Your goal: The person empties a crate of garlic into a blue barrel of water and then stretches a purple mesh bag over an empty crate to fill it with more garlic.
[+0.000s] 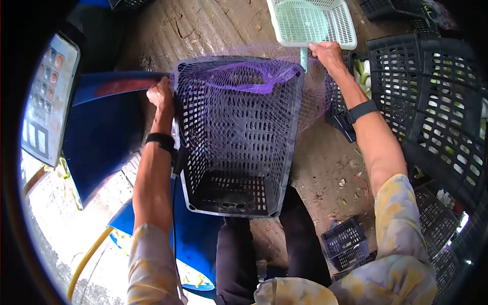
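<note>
Purple mesh netting [254,84] is stretched over the far, open end of the black perforated plastic basket [239,152], which lies on the person's lap. The left hand [160,95] clenches the netting at the left rim. The right hand [327,53] grips it at the far right corner. In my judgement the mouth is sleeved and the base end is uncovered.

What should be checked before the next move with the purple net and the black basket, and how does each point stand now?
1. Left hand curled on the far left rim corner of the black basket: ok.
2. Right hand pinching the purple net and pulling it taut: ok.
3. Net seated over the basket's far end: not ok; the right side flares out past the rim.
4. Basket empty inside: ok.
5. Basket propped on the person's legs: ok.
6. Net free of tears: cannot tell.
</note>
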